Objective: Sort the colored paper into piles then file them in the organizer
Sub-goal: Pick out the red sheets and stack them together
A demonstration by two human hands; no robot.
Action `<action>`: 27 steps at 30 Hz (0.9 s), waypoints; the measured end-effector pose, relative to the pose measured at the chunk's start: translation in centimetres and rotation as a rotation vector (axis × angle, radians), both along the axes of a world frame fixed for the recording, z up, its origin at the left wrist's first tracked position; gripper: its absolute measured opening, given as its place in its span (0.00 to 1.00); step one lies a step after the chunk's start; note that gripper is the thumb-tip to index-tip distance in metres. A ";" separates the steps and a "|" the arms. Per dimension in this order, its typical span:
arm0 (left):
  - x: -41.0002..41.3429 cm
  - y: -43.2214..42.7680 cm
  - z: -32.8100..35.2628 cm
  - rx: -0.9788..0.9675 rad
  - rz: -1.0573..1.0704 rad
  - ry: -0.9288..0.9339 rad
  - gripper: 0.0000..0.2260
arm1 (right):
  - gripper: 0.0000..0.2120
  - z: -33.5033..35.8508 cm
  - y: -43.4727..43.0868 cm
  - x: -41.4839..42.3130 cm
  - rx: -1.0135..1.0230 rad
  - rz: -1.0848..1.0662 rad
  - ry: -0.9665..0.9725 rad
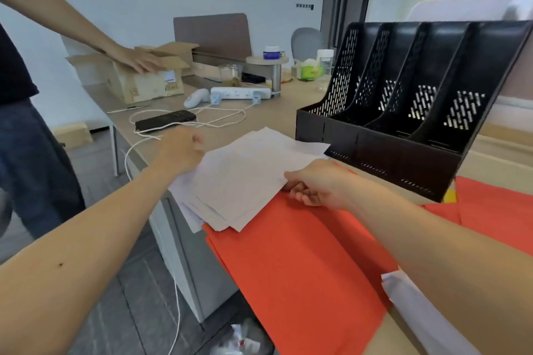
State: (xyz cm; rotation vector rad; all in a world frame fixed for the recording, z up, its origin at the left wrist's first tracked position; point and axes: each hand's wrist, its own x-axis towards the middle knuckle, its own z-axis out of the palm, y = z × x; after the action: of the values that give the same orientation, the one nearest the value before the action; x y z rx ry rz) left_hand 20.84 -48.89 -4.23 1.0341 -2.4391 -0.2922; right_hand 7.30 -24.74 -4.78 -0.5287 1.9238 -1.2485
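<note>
A loose pile of white paper (pixel 245 179) lies at the desk's left edge, partly over a spread of red paper (pixel 302 262). My left hand (pixel 181 150) holds the pile's far left side, fingers hidden under the sheets. My right hand (pixel 317 184) pinches the pile's right edge, thumb on top and fingers curled beneath. The black organizer (pixel 403 112) with several upright slots stands just behind, its slots holding nothing I can see. More white sheets (pixel 418 305) lie under my right forearm, and a yellow corner (pixel 450 196) peeks out by the organizer.
Another person stands at the left, a hand (pixel 138 59) on a cardboard box (pixel 138 81). A black phone (pixel 165 121), white cables, a power strip (pixel 240 93), cups and a tissue pack (pixel 310 70) sit further back. The desk drops off at the left.
</note>
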 end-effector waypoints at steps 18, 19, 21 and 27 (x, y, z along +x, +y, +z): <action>-11.8 30.9 4.6 -0.010 -0.975 -0.004 0.11 | 0.10 7.5 25.8 -2.3 0.127 -0.335 0.412; -12.5 32.8 4.6 -0.014 -1.023 -0.086 0.14 | 0.09 7.7 28.3 -2.4 0.141 -0.378 0.434; -13.3 34.8 4.2 0.026 -1.062 -0.252 0.21 | 0.07 7.8 32.1 -2.5 0.198 -0.434 0.460; -13.9 42.1 2.2 -0.056 -1.347 -0.503 0.40 | 0.06 6.2 43.8 -1.5 0.328 -0.631 0.417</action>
State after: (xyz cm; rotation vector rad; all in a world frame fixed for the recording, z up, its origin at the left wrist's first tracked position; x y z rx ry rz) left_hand 6.99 -6.81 -2.06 -0.8182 -3.1829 -0.3854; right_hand 5.81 19.05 1.37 0.0090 2.7222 -1.2078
